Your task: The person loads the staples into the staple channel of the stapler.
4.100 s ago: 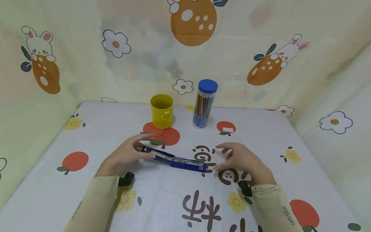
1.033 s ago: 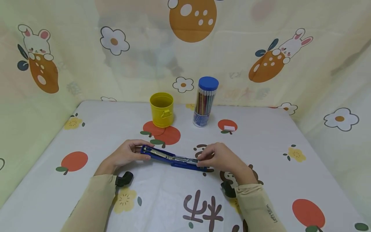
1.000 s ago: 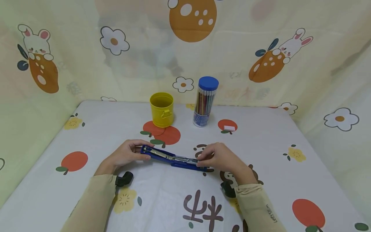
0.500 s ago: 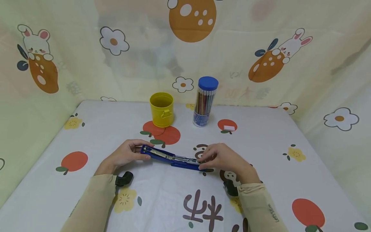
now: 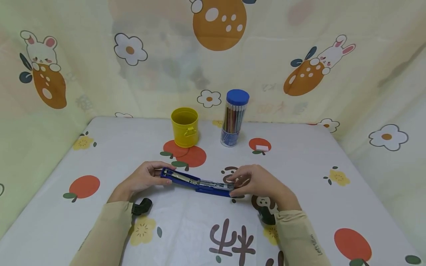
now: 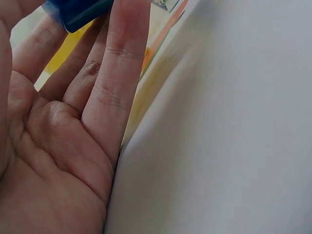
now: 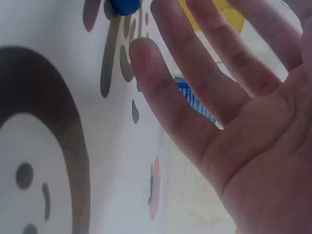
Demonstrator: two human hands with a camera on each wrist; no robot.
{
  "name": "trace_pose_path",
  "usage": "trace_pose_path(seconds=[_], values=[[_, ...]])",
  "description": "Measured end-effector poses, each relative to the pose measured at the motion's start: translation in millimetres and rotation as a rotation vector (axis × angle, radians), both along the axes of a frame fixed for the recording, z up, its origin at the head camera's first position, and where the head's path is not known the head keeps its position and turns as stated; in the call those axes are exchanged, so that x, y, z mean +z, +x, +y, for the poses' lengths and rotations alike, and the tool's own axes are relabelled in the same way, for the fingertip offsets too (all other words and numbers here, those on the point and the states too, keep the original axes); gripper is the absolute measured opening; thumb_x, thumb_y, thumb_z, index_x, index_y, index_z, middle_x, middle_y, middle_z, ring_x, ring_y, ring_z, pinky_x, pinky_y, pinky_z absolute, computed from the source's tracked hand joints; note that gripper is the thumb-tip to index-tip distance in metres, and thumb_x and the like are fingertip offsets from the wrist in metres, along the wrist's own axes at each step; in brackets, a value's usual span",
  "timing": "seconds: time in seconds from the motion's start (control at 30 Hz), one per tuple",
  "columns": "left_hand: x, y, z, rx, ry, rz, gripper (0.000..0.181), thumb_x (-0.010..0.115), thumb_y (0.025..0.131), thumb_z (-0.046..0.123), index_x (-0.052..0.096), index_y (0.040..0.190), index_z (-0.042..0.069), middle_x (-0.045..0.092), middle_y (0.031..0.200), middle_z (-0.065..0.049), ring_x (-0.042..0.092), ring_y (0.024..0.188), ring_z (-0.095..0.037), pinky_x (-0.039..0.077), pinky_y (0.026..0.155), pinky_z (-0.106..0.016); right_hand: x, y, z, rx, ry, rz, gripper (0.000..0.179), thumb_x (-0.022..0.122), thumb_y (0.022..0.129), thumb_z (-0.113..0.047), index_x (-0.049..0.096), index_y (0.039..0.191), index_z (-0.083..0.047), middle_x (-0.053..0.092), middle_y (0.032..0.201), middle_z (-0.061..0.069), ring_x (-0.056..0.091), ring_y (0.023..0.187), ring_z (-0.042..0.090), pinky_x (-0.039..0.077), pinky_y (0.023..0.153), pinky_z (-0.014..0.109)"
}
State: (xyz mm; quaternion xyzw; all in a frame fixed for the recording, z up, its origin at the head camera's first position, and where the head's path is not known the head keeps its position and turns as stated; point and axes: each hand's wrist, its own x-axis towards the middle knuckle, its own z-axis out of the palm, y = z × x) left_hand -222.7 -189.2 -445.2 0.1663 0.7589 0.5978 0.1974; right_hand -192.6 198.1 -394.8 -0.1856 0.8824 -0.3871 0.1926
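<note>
A blue stapler (image 5: 199,184) lies folded wide open across the middle of the table, its metal staple channel facing up. My left hand (image 5: 143,177) holds its left end between thumb and fingers, slightly raised. In the left wrist view, the stapler's blue end (image 6: 80,12) shows above the palm. At the other end is my right hand (image 5: 263,183), thumb and fingertips close around the stapler's tip; whether they touch it cannot be told. The right wrist view shows these fingers loosely extended, with a blue stapler end (image 7: 126,6) near them.
Behind the stapler stand a yellow bucket (image 5: 185,129) and a clear tube of pencils (image 5: 233,120) with a blue lid. A small pinkish-white block (image 5: 261,148) lies at the right. Patterned cloth (image 5: 166,66) hangs behind the table.
My right hand came in from the right to the stapler's tip, then shifted slightly back right, its fingers spreading and baring more of the metal end. The left hand keeps its hold.
</note>
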Motion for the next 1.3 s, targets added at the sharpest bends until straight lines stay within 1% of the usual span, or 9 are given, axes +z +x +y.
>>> trace_pose_path(seconds=[0.13, 0.27, 0.37, 0.6, 0.77, 0.87, 0.97, 1.1, 1.3], values=[[0.0, 0.6, -0.4, 0.013, -0.007, -0.003, 0.053, 0.084, 0.084, 0.013, 0.064, 0.131, 0.001, 0.065, 0.125, -0.018, 0.068, 0.098, -0.028, 0.057, 0.084, -0.031, 0.1, -0.3, 3.6, -0.029, -0.053, -0.023, 0.071, 0.091, 0.075, -0.035, 0.063, 0.137, -0.017, 0.065, 0.117, 0.003, 0.064, 0.105, 0.023, 0.057, 0.083, 0.04], [0.9, 1.3, -0.1, 0.028, 0.0, -0.01, 0.054, 0.085, 0.082, 0.013, 0.065, 0.131, 0.002, 0.065, 0.125, -0.017, 0.068, 0.099, -0.028, 0.056, 0.085, -0.031, -1.5, -0.6, 5.6, -0.019, -0.14, -0.057, 0.085, 0.092, 0.075, -0.028, 0.051, 0.147, -0.014, 0.06, 0.126, 0.012, 0.063, 0.111, 0.027, 0.057, 0.085, 0.041], [2.3, 1.6, 0.3, 0.027, 0.016, -0.001, 0.053, 0.084, 0.082, 0.011, 0.064, 0.131, 0.001, 0.065, 0.126, -0.019, 0.068, 0.1, -0.028, 0.056, 0.087, -0.031, -2.8, -1.3, 6.6, -0.01, -0.179, -0.075, 0.09, 0.092, 0.074, -0.024, 0.046, 0.15, -0.013, 0.058, 0.13, 0.015, 0.063, 0.113, 0.028, 0.057, 0.086, 0.041], [11.7, 2.4, 7.9, 0.029, 0.089, 0.085, 0.049, 0.082, 0.084, 0.005, 0.064, 0.127, -0.005, 0.069, 0.117, -0.017, 0.069, 0.096, -0.028, 0.057, 0.085, -0.031, -2.4, -2.4, 8.0, -0.002, -0.196, -0.083, 0.093, 0.092, 0.074, -0.023, 0.042, 0.153, -0.014, 0.057, 0.133, 0.015, 0.062, 0.115, 0.03, 0.056, 0.089, 0.043], [23.6, 6.6, 23.3, 0.036, 0.178, 0.162, 0.044, 0.082, 0.082, 0.0, 0.066, 0.123, -0.006, 0.072, 0.107, -0.013, 0.069, 0.089, -0.026, 0.058, 0.081, -0.031, -1.8, -3.3, 9.9, 0.001, -0.208, -0.085, 0.096, 0.093, 0.074, -0.022, 0.041, 0.154, -0.017, 0.055, 0.135, 0.016, 0.06, 0.118, 0.031, 0.055, 0.09, 0.044], [32.2, 9.0, 38.0, 0.017, 0.189, 0.225, 0.041, 0.082, 0.082, -0.001, 0.067, 0.121, -0.004, 0.072, 0.101, -0.012, 0.068, 0.084, -0.026, 0.058, 0.078, -0.031, -2.1, -3.6, 12.7, -0.007, -0.209, -0.08, 0.097, 0.093, 0.073, -0.022, 0.04, 0.154, -0.019, 0.054, 0.137, 0.017, 0.06, 0.118, 0.033, 0.055, 0.091, 0.045], [41.7, 10.5, 57.5, 0.003, 0.139, 0.276, 0.041, 0.083, 0.082, 0.004, 0.07, 0.12, 0.002, 0.071, 0.1, -0.01, 0.066, 0.083, -0.027, 0.057, 0.076, -0.031, -1.6, -3.9, 16.0, -0.018, -0.204, -0.057, 0.099, 0.094, 0.071, -0.023, 0.039, 0.154, -0.019, 0.054, 0.138, 0.016, 0.059, 0.12, 0.033, 0.053, 0.094, 0.047], [51.3, 11.8, 86.4, -0.024, 0.0, 0.359, 0.04, 0.086, 0.082, 0.018, 0.073, 0.119, 0.011, 0.07, 0.099, -0.005, 0.061, 0.084, -0.025, 0.054, 0.074, -0.037, 0.5, -3.7, 20.4, -0.024, -0.193, -0.028, 0.101, 0.095, 0.07, -0.022, 0.038, 0.154, -0.021, 0.054, 0.14, 0.013, 0.057, 0.123, 0.033, 0.049, 0.099, 0.049], [49.3, 12.6, 120.6, -0.094, -0.133, 0.49, 0.038, 0.086, 0.082, 0.03, 0.075, 0.117, 0.019, 0.069, 0.102, 0.012, 0.058, 0.093, -0.015, 0.05, 0.079, -0.039, 1.9, -1.6, 27.4, -0.061, -0.172, -0.047, 0.1, 0.094, 0.072, -0.022, 0.038, 0.154, -0.026, 0.053, 0.143, 0.01, 0.056, 0.125, 0.033, 0.049, 0.1, 0.048]])
